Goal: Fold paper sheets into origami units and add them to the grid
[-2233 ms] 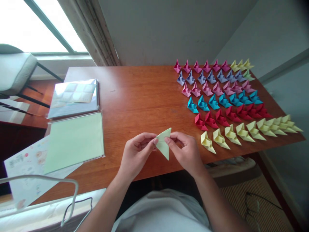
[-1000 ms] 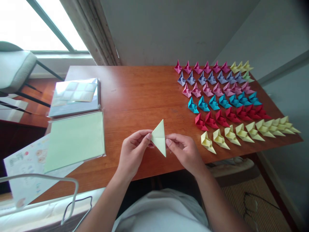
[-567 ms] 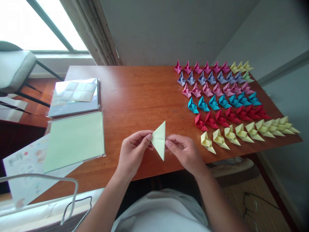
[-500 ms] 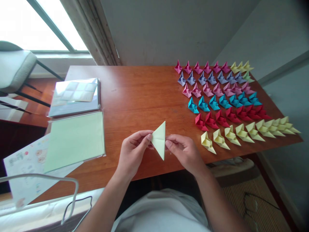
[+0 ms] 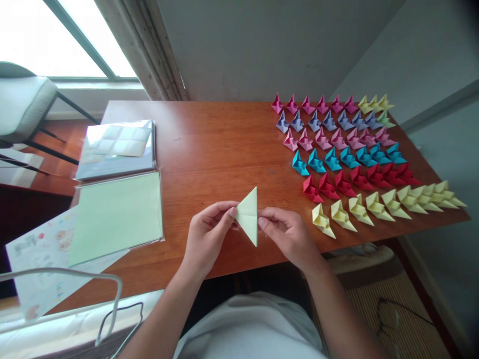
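Two hands, left hand (image 5: 207, 234) and right hand (image 5: 288, 234), each keep a pinching grip on a pale yellow folded paper triangle (image 5: 248, 215) above the table (image 5: 224, 144), apparently steadying its crease, left of rows of finished paper boats (image 5: 348, 154).

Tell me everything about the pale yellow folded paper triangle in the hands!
The pale yellow folded paper triangle is thin, matte paper with crisp edges and a crease running across its middle. One sharp tip points up and away, another down toward the person. It is held just above the near edge of the brown wooden table. The left hand pinches its left side and the right hand pinches its right side; nothing else touches it.
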`<state>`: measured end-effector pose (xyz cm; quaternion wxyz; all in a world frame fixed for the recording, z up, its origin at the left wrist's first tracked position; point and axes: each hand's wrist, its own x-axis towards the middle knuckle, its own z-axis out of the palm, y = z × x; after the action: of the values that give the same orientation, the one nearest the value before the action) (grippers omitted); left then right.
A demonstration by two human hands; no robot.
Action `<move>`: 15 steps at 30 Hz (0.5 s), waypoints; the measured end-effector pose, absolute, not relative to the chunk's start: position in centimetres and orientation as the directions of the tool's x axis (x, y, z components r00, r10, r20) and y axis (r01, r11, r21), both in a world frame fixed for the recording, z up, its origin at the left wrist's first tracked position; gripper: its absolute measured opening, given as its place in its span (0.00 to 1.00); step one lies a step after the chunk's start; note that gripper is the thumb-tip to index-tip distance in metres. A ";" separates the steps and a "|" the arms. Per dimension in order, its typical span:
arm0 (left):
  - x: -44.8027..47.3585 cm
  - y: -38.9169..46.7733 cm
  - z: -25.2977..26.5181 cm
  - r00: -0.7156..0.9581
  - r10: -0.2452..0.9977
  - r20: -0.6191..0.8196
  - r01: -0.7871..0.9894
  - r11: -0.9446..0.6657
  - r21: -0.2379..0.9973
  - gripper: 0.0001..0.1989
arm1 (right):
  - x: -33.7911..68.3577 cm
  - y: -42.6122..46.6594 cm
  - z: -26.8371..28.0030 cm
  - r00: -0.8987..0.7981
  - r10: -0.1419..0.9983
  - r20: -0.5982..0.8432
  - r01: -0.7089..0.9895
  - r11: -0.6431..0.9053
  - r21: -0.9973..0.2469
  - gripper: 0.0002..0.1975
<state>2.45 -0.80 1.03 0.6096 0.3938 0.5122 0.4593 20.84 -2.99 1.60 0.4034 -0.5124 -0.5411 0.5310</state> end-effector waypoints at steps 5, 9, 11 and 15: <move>2.4 -0.7 1.0 0.062 0.967 -0.249 -0.158 0.256 0.954 0.11 | 20.9 -2.9 1.6 -0.147 0.985 -0.096 0.136 -0.076 -0.988 0.11; 2.5 -0.7 1.1 0.061 0.967 -0.246 -0.138 0.252 0.958 0.10 | 20.9 -2.9 1.7 -0.143 0.985 -0.096 0.141 -0.075 -0.987 0.11; 2.5 -0.8 1.2 0.058 0.968 -0.242 -0.126 0.248 0.961 0.10 | 21.0 -2.8 1.7 -0.144 0.985 -0.100 0.147 -0.079 -0.986 0.11; 2.6 -0.8 1.3 0.054 0.971 -0.232 -0.103 0.237 0.966 0.11 | 21.1 -2.8 1.7 -0.156 0.981 -0.116 0.131 -0.095 -0.987 0.11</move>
<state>2.61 -0.82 1.25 0.5924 0.4197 0.5173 0.4532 21.10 -2.81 1.67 0.3983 -0.5130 -0.5419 0.5334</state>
